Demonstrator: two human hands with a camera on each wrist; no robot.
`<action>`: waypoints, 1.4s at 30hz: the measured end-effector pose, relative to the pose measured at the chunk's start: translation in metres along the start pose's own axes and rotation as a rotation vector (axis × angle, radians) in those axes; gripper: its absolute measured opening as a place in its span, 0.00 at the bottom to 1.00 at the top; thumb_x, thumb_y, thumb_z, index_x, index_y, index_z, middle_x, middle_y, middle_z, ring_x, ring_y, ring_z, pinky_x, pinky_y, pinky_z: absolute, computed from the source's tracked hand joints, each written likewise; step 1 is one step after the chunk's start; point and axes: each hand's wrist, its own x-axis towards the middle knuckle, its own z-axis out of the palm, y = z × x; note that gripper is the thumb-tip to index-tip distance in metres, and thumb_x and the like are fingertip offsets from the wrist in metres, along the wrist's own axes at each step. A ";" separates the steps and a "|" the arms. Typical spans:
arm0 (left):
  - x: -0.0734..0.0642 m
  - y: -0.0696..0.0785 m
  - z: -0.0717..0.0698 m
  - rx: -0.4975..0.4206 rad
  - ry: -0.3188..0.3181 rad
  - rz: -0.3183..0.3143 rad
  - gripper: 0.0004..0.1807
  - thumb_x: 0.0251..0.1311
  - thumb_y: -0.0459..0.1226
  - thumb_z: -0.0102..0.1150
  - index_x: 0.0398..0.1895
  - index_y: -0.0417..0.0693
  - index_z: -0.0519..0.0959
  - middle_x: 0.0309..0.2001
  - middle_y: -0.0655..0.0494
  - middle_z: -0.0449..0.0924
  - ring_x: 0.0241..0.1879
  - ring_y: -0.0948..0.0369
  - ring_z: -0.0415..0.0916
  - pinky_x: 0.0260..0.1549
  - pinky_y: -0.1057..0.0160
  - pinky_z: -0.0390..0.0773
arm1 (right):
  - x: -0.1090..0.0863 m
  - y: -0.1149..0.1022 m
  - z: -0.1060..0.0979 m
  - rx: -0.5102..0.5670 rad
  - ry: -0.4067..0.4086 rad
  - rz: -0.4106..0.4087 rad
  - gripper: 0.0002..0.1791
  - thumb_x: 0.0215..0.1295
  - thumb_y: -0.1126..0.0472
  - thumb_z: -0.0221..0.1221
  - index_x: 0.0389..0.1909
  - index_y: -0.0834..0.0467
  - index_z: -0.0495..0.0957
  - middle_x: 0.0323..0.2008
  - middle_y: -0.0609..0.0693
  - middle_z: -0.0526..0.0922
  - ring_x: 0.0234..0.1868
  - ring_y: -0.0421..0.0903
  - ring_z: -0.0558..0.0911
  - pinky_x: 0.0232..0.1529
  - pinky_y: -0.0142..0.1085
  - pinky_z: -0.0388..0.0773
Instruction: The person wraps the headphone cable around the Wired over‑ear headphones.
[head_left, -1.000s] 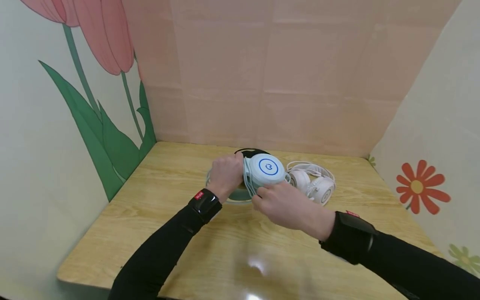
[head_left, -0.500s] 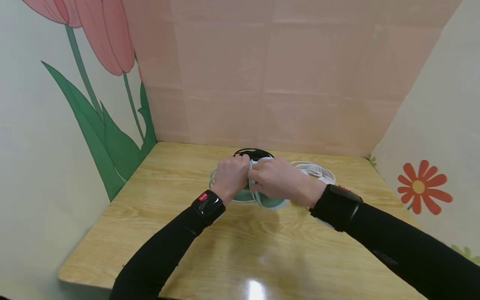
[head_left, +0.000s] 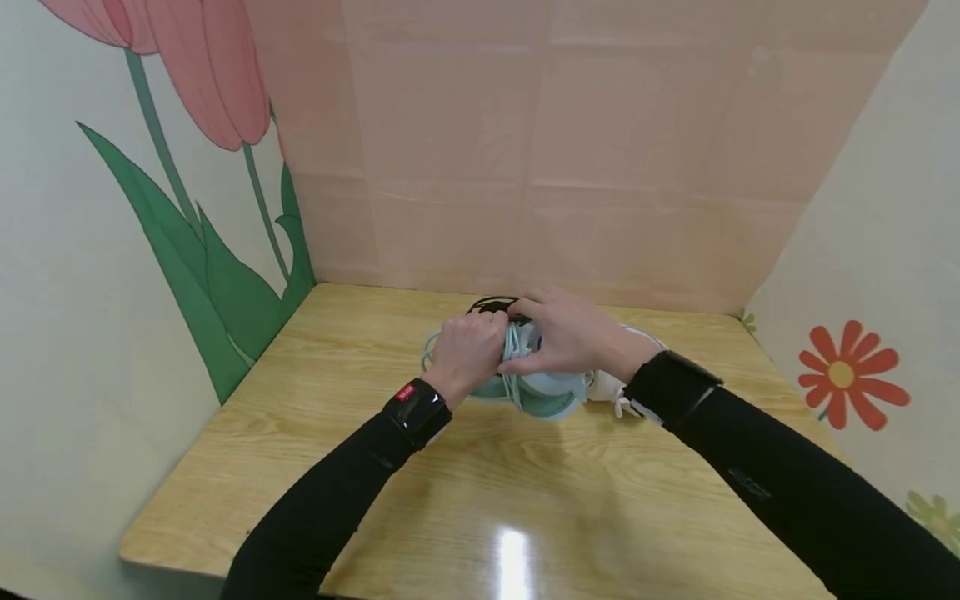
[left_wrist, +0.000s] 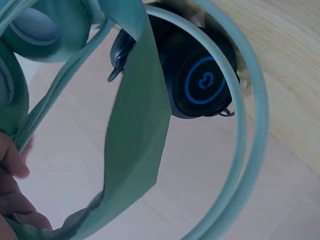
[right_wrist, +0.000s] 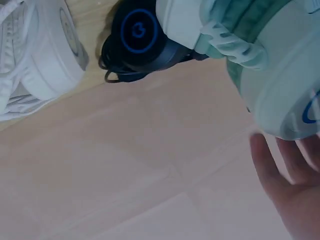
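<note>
My left hand [head_left: 468, 346] grips a pair of pale teal headphones [head_left: 551, 406] by the headband, above the table. Their cable [head_left: 512, 354] runs in several strands down between my two hands. The left wrist view shows the green inner side of the headband [left_wrist: 135, 115], loose cable loops [left_wrist: 250, 125] and fingers at the lower left. My right hand [head_left: 577, 333] is spread around the near ear cup, thumb apart from the fingers. Seen from the right wrist, fingers [right_wrist: 292, 160] reach up to the edge of that ear cup [right_wrist: 280, 95]. Part of the headphones is hidden behind my hands.
Black headphones [left_wrist: 200, 85] with a blue ring logo lie on the table behind the teal pair. White headphones [right_wrist: 50, 60] with a bundled cable lie to the right, partly covered by my right hand. The wooden table [head_left: 360, 350] ends at a pinkish back wall [head_left: 450, 167].
My right hand has moved from below the ear cup up and over to the cable, and its fingers have spread. The ear cup has turned downward. The left hand keeps its grip.
</note>
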 end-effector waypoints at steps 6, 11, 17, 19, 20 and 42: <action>0.000 0.000 0.001 -0.011 -0.031 0.031 0.10 0.67 0.43 0.61 0.32 0.48 0.80 0.22 0.59 0.76 0.20 0.63 0.72 0.22 0.67 0.73 | -0.004 0.005 0.009 0.059 -0.086 0.091 0.35 0.56 0.25 0.61 0.48 0.51 0.83 0.37 0.42 0.84 0.29 0.40 0.78 0.26 0.36 0.72; 0.000 0.001 0.001 0.047 -0.065 0.022 0.11 0.67 0.47 0.61 0.38 0.49 0.81 0.32 0.57 0.83 0.31 0.60 0.80 0.33 0.64 0.77 | -0.008 0.005 0.023 0.069 0.008 0.094 0.27 0.58 0.30 0.63 0.38 0.51 0.81 0.27 0.40 0.79 0.22 0.38 0.73 0.22 0.35 0.68; 0.000 -0.005 -0.004 0.052 -0.027 -0.025 0.18 0.58 0.50 0.67 0.44 0.48 0.80 0.39 0.54 0.82 0.41 0.56 0.79 0.40 0.60 0.75 | -0.017 0.005 0.036 0.160 0.140 0.158 0.27 0.57 0.35 0.66 0.43 0.54 0.84 0.32 0.44 0.82 0.25 0.39 0.75 0.25 0.36 0.69; -0.001 -0.009 -0.005 0.033 0.022 -0.044 0.20 0.55 0.48 0.67 0.46 0.47 0.80 0.42 0.52 0.82 0.45 0.54 0.78 0.46 0.57 0.75 | -0.020 0.006 0.039 0.224 0.176 0.195 0.26 0.59 0.36 0.67 0.45 0.55 0.84 0.33 0.45 0.83 0.27 0.41 0.77 0.28 0.38 0.71; -0.002 -0.012 -0.005 0.024 0.045 -0.060 0.21 0.54 0.47 0.67 0.49 0.47 0.79 0.45 0.51 0.81 0.48 0.53 0.76 0.49 0.55 0.74 | -0.022 0.007 0.041 0.263 0.189 0.218 0.26 0.59 0.37 0.67 0.46 0.55 0.84 0.33 0.46 0.84 0.29 0.42 0.78 0.29 0.38 0.72; -0.050 -0.042 0.007 -1.047 -0.129 -0.820 0.40 0.73 0.61 0.44 0.71 0.37 0.65 0.56 0.41 0.73 0.52 0.47 0.76 0.47 0.49 0.77 | -0.016 -0.001 0.080 1.168 0.594 0.772 0.29 0.68 0.39 0.60 0.45 0.64 0.78 0.36 0.51 0.80 0.34 0.41 0.81 0.36 0.35 0.81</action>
